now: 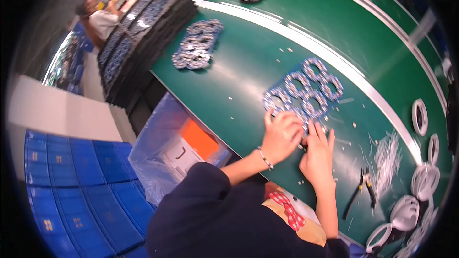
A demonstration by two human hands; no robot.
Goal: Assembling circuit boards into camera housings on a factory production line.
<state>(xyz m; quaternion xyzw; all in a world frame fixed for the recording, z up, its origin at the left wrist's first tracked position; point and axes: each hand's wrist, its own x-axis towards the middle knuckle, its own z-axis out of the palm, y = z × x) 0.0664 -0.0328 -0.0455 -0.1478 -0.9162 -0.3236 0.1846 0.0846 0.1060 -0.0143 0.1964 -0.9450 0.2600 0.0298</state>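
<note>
A blue panel of ring-shaped circuit boards (307,91), dotted with small pale parts, lies on the green bench in front of me. My left hand (283,134) rests on its near edge, the fingers bent over the board. Beside it, my right hand (317,155) reaches to the near right corner, fingers close together and gripping there. Something small and dark shows between the two hands, too covered to make out. Right of my right hand lie cutting pliers (362,188) with black and yellow handles, next to a heap of thin white strips (386,162).
Another stack of ring board panels (198,43) lies farther left. Stacked black trays (143,33) with boards stand behind it, near a person (103,21). White ring housings (424,181) line the right side. A plastic-lined bin (165,129) and blue crates (81,181) are at left.
</note>
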